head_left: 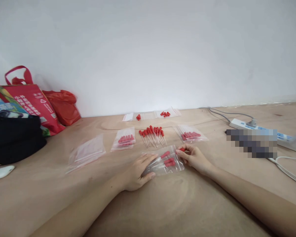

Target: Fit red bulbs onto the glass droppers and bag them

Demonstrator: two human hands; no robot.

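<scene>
A transparent zip-lock bag (162, 166) lies on the table with a few red-bulbed glass droppers inside. My left hand (140, 172) grips its left end between thumb and fingers. At the bag's open right end, my right hand (191, 156) pinches a dropper by its red bulb (182, 149); whatever part of its tube is in the bag is hard to make out. Just beyond, several loose droppers (151, 133) lie fanned out, bulbs pointing away from me. Filled bags lie on both sides of them: one left (125, 139), one right (191, 135).
Flat empty bags (87, 151) are stacked at left. Near the wall lie more bags (148, 116) and loose red bulbs (165, 114). Shopping bags (36, 105), a black pouch (17, 140) and a white object (1, 172) sit far left. A power strip (261, 131) with cables is at right.
</scene>
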